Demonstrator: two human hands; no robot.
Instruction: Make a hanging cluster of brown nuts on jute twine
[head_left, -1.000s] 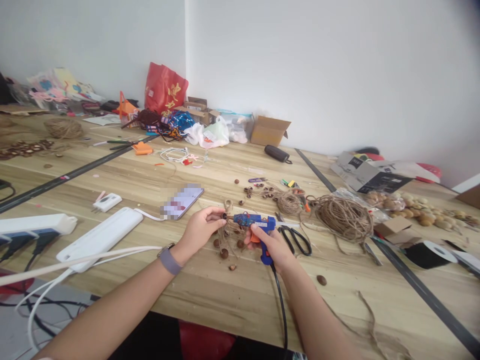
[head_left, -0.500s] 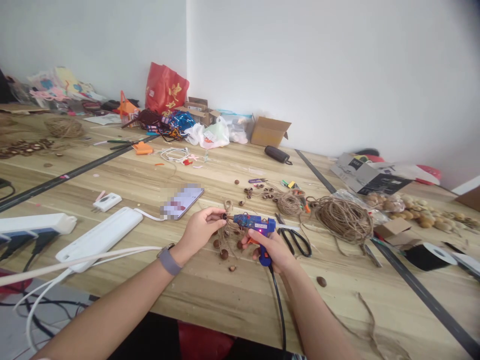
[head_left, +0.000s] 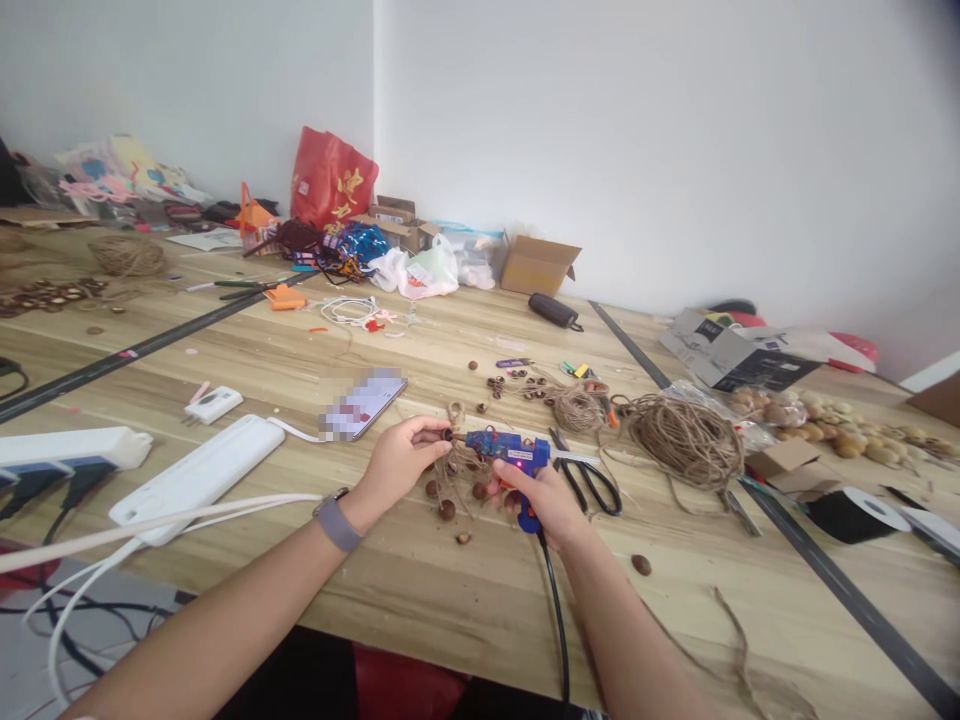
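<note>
My right hand (head_left: 536, 490) is wrapped round the grip of a blue hot glue gun (head_left: 499, 447), a finger at its orange trigger and a red light lit on its side. The gun's nozzle points left, at a small brown nut shell (head_left: 448, 435) pinched in the fingertips of my left hand (head_left: 409, 455). Nozzle and shell meet or nearly so; I cannot tell which. Beneath the gun, jute cord with several brown nuts (head_left: 447, 510) lies on the table, partly hidden by my hands. A black cable (head_left: 556, 610) runs down from the gun's handle.
Black-handled scissors (head_left: 600, 488) lie right of the gun, with a coil of jute rope (head_left: 686, 437) beyond. To the left are a phone (head_left: 365, 405) and a white power strip (head_left: 199, 480) with cables. Bags and an open cardboard box (head_left: 538, 264) stand along the wall.
Both hands hold nearly the same pose. The trigger finger of my right hand looks pulled in slightly, with less orange showing. The view has shifted a little.
</note>
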